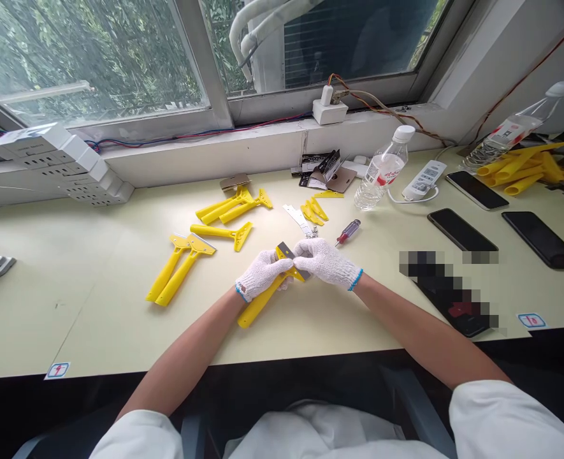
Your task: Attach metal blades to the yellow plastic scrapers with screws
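My left hand [262, 274], in a white knit glove with a blue cuff, is closed around the upper part of a yellow scraper [257, 307]. The scraper's handle points down and left toward me. A grey metal blade [283, 247] shows along its head. My right hand [329, 262], gloved alike, has its fingertips pinched together at the head; anything between them is hidden. Just beyond lie small metal screws [313, 232], white blade strips [297, 218] and yellow plastic head pieces [314, 210]. A screwdriver [347, 233] with a red and clear handle rests behind my right hand.
Left of my hands lie two bladed scrapers [181, 271], a single yellow scraper handle [215, 231] and more scrapers [231, 204]. Water bottles [382, 169], a power strip [425, 180] and phones [462, 229] stand or lie at right. White boxes [66, 166] are stacked at back left.
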### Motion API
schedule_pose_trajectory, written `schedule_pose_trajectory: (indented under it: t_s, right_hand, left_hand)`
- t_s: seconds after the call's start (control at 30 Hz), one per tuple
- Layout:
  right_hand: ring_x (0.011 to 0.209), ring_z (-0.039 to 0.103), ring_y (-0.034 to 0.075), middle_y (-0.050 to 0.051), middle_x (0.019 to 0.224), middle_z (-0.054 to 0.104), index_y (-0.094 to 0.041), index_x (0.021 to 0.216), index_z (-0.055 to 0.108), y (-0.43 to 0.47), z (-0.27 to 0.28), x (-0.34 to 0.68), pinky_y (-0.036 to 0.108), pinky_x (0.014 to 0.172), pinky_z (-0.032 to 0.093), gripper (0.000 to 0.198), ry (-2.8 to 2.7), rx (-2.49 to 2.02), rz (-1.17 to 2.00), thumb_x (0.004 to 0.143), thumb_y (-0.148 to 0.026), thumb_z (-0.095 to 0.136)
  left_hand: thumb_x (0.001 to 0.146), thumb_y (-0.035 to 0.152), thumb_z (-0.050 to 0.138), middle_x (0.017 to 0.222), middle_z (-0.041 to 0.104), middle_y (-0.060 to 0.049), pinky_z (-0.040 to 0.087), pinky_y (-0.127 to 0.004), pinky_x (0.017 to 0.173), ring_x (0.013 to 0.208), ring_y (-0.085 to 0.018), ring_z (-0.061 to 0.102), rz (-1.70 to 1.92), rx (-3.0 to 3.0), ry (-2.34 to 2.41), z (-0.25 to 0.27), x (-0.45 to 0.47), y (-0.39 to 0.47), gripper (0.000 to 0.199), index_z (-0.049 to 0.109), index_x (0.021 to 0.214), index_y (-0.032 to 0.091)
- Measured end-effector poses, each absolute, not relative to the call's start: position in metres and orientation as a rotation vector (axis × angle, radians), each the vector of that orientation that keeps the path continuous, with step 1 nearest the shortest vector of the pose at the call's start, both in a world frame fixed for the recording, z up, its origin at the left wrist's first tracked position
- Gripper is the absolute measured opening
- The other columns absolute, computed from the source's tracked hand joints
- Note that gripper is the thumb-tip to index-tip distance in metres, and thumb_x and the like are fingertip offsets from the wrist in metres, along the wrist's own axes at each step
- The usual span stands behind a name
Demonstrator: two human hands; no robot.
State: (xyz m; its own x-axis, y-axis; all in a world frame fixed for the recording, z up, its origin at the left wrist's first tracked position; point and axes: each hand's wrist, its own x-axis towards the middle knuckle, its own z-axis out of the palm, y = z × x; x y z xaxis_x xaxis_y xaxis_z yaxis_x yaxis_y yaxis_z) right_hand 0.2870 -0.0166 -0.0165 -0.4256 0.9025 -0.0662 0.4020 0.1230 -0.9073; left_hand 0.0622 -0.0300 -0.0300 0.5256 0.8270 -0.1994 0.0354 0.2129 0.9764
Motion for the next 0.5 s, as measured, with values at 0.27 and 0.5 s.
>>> schedule_pose_trajectory:
  t_s: [0.27,0.5]
  right_hand:
    - [0.063,0.062,0.015,0.004,0.08,0.074,-0.017,0.09,0.073,-0.006,0.003,0.304,0.03,0.062,0.047,0.026,-1.773,-1.278,1.388,0.098,-0.041,0.065]
    - [0.118,0.068,0.032,0.016,0.125,0.08,-0.014,0.128,0.082,0.037,-0.021,0.343,0.043,0.106,0.05,0.037,-2.063,-1.73,0.215,0.099,-0.017,0.059]
  left_hand:
    - [0.094,0.051,0.08,0.08,0.078,-0.011,0.052,-0.028,0.049,0.053,-0.016,0.065,0.69,1.219,0.914,-0.041,0.058,-0.024,0.039,0.078,0.095,0.012]
    - [0.094,0.051,0.079,0.076,0.075,-0.007,0.051,-0.027,0.047,0.051,-0.015,0.064,0.712,1.145,0.931,-0.038,0.057,-0.023,0.037,0.072,0.097,0.016]
